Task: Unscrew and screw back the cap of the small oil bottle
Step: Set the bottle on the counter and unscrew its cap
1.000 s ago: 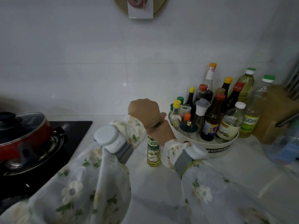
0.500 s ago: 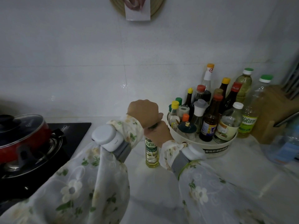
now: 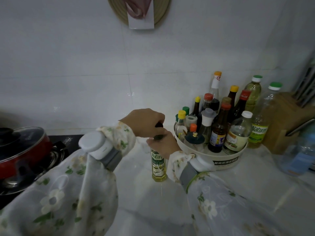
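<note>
Lifted since the earlier frame, your left hand [image 3: 144, 122] now sits higher above the bottle, and a dark cap [image 3: 159, 124] shows between its curled fingers [image 3: 157, 116], apart from the dark neck [image 3: 158, 137] that pokes out below it. Earlier the two hands were pressed close together over the bottle top; now a small gap separates them. Read this as the cap having come free of its thread, so the unscrewing half looks done, though the fingers hide most of the cap and the thread itself cannot be seen.

Your left fingers are closed around the cap. Your right hand [image 3: 164, 144] is wrapped about the shoulder of the small olive oil bottle [image 3: 158, 165], holding it upright on the pale marble counter [image 3: 136, 193].

Working outward: both wrists carry white sensor pucks on grey straps under floral sleeves. Just to the right of the bottle stands a round white condiment tray [image 3: 226, 161], crowded with sauce bottles and near your right wrist. Two larger oil bottles and a wooden knife block [image 3: 283, 123] stand beyond it. At far left, a red lidded pot [image 3: 22, 150] rests on a black stove.

What remains, by this reading, is seating the cap squarely back on the neck and turning it tight; a tilted start would risk cross-threading.
</note>
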